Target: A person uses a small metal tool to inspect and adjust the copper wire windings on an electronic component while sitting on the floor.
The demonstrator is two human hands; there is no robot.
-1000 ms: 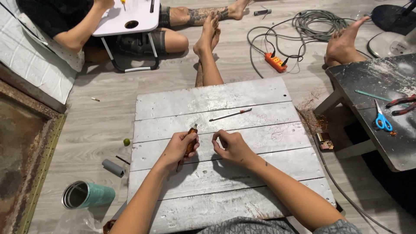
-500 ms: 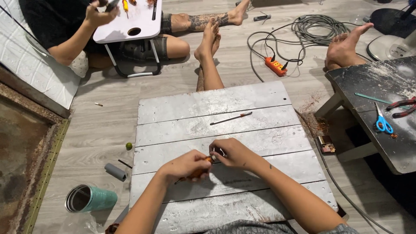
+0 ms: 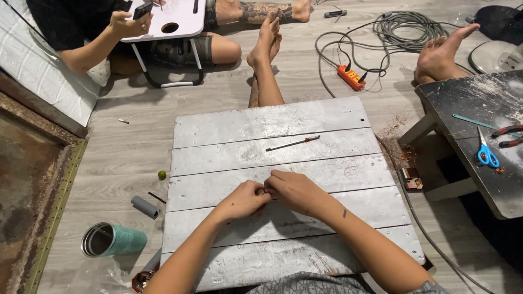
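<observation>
Head view: left hand (image 3: pixel 245 200), right hand (image 3: pixel 294 190) pinch small dark piece (image 3: pixel 262 191) (mostly hidden).

- Home room used as makeshift workshop; work done sitting on wood-look floor (image 3: pixel 125 158), bare feet.
- Low board (image 3: pixel 283 179) of grey planks serves as bench.
- Tools: scissors (image 3: pixel 486 154) & pliers (image 3: pixel 506 136) on scuffed dark table (image 3: pixel 479 103).
- Power strip (image 3: pixel 351 77) w/ coiled cable (image 3: pixel 403 24) on floor.
- Household bits: tumbler (image 3: pixel 111 239), fan base (image 3: pixel 498 51), white lap tray (image 3: pixel 177 19).
</observation>
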